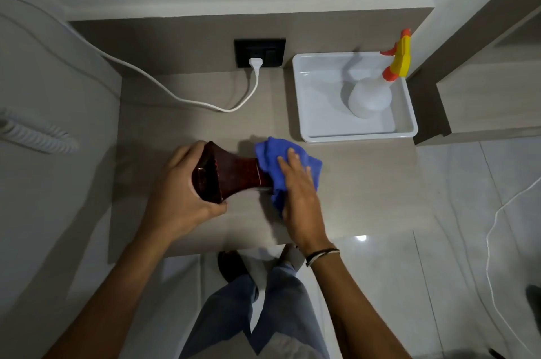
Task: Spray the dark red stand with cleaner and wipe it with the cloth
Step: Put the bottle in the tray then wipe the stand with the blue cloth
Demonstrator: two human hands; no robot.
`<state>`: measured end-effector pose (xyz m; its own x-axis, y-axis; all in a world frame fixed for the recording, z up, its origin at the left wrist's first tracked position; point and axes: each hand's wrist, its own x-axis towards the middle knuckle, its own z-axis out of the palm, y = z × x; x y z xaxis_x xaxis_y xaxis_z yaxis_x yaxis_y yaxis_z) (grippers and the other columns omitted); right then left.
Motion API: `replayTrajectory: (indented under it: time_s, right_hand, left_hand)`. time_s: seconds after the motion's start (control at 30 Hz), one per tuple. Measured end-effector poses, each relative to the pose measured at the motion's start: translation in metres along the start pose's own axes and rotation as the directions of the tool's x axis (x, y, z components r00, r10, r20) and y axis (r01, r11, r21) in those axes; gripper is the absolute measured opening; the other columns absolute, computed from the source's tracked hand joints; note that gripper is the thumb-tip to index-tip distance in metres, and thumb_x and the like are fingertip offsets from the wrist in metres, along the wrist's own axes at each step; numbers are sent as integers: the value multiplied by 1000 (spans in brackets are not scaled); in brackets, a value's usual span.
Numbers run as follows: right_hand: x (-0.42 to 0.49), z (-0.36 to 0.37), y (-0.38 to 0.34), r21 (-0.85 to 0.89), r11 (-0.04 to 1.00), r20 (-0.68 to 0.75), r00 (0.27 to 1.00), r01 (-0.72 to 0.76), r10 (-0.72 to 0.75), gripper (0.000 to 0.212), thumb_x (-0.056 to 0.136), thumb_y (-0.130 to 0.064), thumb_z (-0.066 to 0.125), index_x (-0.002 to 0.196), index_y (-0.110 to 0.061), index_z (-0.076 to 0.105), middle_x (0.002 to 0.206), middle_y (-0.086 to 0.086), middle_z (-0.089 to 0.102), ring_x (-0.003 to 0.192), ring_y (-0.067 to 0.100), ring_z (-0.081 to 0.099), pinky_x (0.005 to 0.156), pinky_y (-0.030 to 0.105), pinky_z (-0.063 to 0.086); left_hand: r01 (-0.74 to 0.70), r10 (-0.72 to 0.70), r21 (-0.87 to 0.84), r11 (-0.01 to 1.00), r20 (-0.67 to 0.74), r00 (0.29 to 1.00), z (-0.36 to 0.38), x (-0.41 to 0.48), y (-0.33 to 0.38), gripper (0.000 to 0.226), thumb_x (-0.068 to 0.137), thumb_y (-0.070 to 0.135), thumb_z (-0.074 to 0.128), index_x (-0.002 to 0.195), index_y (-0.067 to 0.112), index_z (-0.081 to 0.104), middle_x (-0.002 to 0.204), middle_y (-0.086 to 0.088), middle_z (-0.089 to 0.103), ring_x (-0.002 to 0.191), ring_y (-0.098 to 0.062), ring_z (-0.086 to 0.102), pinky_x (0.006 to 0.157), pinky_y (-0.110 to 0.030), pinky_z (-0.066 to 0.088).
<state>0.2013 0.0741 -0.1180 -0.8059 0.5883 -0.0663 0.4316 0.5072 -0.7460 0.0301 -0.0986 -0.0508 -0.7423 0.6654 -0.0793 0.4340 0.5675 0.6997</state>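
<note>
The dark red stand (234, 172) lies tipped on its side over the beige counter (366, 183), its wide base toward the left. My left hand (178, 191) grips that base. My right hand (298, 191) presses the blue cloth (281, 153) around the stand's narrow right end, which the cloth hides. The white spray bottle (371, 95) with its orange and yellow trigger head stands upright in the white tray (322, 130) at the back right, apart from both hands.
A black wall socket (259, 52) holds a white plug whose cable (175, 98) runs left across the counter's back. A coiled white cord (35, 133) lies at far left. The counter's front edge is just below my hands, with tiled floor and my legs beneath.
</note>
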Motion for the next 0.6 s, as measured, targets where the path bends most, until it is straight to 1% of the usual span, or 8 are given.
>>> replayTrajectory:
  time_s: [0.07, 0.2, 0.23, 0.33, 0.37, 0.43, 0.5, 0.6]
  right_hand:
    - [0, 3, -19, 61, 997, 42, 998, -49, 47, 85, 96, 13, 61, 167, -21, 29, 179, -4, 13, 167, 20, 8, 133, 56, 20]
    - [-23, 22, -80, 243, 944, 112, 960, 224, -257, 75, 103, 13, 47, 168, -15, 23, 180, 1, 14, 167, 14, 8, 136, 47, 11]
    - [-20, 23, -71, 240, 946, 89, 965, 220, -247, 76, 102, 14, 47, 168, -16, 23, 180, -5, 12, 167, 10, 7, 136, 47, 11]
    - [-7, 19, -21, 114, 993, 30, 1000, -5, 1, 89, 95, 21, 51, 168, -25, 27, 173, -35, -2, 161, -9, -6, 134, 55, 17]
    - [-5, 18, -16, 89, 995, 19, 999, -41, 40, 91, 94, 22, 52, 168, -25, 27, 172, -37, -3, 161, -9, -7, 133, 57, 17]
    - [-8, 23, -41, 148, 989, 30, 999, 17, -22, 88, 95, 20, 52, 168, -22, 27, 178, -20, 8, 166, 6, 0, 133, 57, 16]
    - [-17, 31, -81, 240, 951, 35, 977, 195, -209, 80, 96, 19, 51, 166, -14, 31, 178, 3, 20, 167, 20, 12, 134, 55, 15]
    - [-20, 36, -86, 236, 920, 37, 943, 314, -332, 83, 91, 25, 52, 164, -10, 34, 177, 7, 21, 167, 17, 12, 135, 52, 15]
  left_hand:
    - [-15, 15, -6, 1000, -7, 1000, 2, 3, 8, 102, 45, 28, 95, 140, 15, 59, 127, 14, 50, 113, -14, 60, 91, -19, 46]
    - [-12, 11, -82, 997, -5, 1000, -5, 6, 12, 99, 44, 50, 78, 136, 15, 63, 126, 10, 56, 110, -6, 58, 93, -30, 48]
    - [-17, 16, -72, 997, -5, 1000, -7, 5, 10, 98, 44, 50, 77, 135, 16, 63, 125, 10, 56, 110, -10, 60, 93, -31, 49]
    - [-30, 30, -5, 1000, -23, 999, -9, -1, 8, 100, 44, 45, 80, 138, 17, 60, 127, 11, 54, 111, -20, 64, 92, -29, 50]
    - [-30, 30, 10, 1000, -23, 999, -8, -2, 9, 101, 45, 42, 82, 140, 18, 59, 130, 8, 55, 113, -21, 64, 92, -28, 50]
    - [-19, 19, 13, 1000, -28, 999, -6, 0, 9, 102, 44, 39, 84, 141, 15, 60, 134, 3, 59, 116, -21, 64, 93, -28, 49]
    - [13, -14, -81, 997, -17, 1000, -7, 1, 5, 96, 47, 42, 85, 135, 9, 64, 131, -4, 66, 114, -19, 66, 94, -28, 52]
    - [34, -39, -155, 987, -32, 999, -11, 1, -1, 92, 49, 49, 79, 130, 6, 66, 122, -1, 66, 106, -8, 65, 91, -3, 44]
